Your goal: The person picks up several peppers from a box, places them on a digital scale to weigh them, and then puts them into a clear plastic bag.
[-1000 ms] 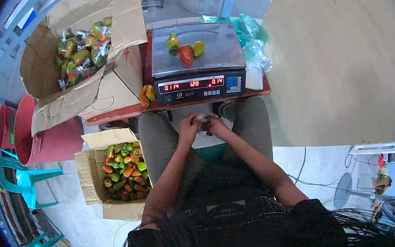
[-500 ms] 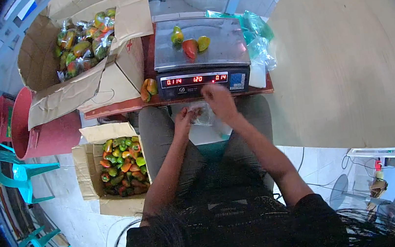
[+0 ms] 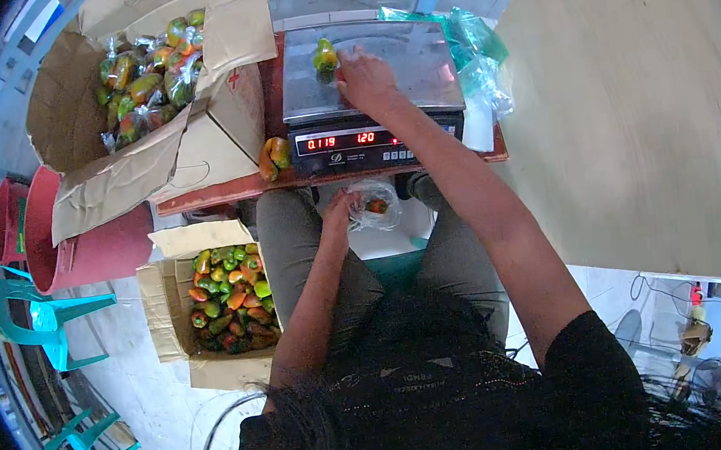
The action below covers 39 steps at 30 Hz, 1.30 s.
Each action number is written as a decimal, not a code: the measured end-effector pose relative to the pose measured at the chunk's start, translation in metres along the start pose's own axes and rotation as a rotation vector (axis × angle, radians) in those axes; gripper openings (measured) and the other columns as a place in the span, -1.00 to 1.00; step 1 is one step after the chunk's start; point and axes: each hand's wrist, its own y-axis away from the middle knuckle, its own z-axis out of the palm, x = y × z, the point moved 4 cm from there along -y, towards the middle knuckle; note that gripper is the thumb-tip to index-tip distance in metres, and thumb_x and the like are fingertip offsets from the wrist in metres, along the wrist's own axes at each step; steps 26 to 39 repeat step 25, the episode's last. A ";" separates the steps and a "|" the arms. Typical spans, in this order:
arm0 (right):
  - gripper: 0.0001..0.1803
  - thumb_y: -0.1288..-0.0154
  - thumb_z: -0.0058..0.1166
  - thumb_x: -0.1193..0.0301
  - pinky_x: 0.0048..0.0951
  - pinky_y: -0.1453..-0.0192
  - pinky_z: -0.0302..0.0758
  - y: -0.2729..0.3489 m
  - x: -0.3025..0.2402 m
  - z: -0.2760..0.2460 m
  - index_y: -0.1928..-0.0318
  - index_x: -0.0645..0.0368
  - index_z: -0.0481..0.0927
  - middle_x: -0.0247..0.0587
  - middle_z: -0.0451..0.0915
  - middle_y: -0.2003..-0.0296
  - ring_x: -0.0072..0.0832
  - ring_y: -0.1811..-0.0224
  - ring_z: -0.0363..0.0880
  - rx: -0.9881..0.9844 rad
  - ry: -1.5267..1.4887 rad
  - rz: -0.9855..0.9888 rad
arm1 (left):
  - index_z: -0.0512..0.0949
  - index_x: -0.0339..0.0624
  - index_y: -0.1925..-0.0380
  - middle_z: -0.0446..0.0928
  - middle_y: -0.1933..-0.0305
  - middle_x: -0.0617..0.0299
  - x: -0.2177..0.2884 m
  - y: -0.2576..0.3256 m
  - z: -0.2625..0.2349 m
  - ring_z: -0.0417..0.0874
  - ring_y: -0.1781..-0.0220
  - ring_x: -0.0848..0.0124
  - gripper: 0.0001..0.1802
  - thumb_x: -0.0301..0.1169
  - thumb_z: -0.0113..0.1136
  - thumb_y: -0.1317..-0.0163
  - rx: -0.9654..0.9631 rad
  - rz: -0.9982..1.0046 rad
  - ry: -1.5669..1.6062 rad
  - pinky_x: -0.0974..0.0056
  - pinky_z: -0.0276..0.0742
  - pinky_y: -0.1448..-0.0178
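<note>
Resting on the steel pan of the scale (image 3: 412,57), the right hand (image 3: 367,80) closes its grip over a pepper beside a green pepper (image 3: 323,55). Below the table (image 3: 221,191), the left hand (image 3: 336,213) pinches a clear plastic bag (image 3: 373,204) holding one pepper. Cardboard boxes of bagged peppers (image 3: 146,76) and loose peppers (image 3: 230,297) sit left.

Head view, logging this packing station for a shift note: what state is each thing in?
Scale: switched on, display lit, a pepper on its pan.
Right hand: on the pan, beside the pepper.
Left hand: holding a clear bag, mouth open, one pepper inside.
Upper cardboard box: flaps open, holding bagged peppers.
Lower box: open, full of loose peppers.
</note>
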 end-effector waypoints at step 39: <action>-0.41 0.06 0.28 0.25 -0.25 0.02 0.44 0.236 0.005 0.128 0.08 0.10 0.22 -0.19 0.40 0.27 -0.33 0.11 0.45 -0.133 -1.389 1.081 | 0.51 -0.17 0.32 0.46 0.55 0.30 0.000 -0.001 0.012 0.44 0.50 0.59 -0.78 -0.28 0.12 -0.10 -0.192 0.230 -0.494 0.45 0.33 0.42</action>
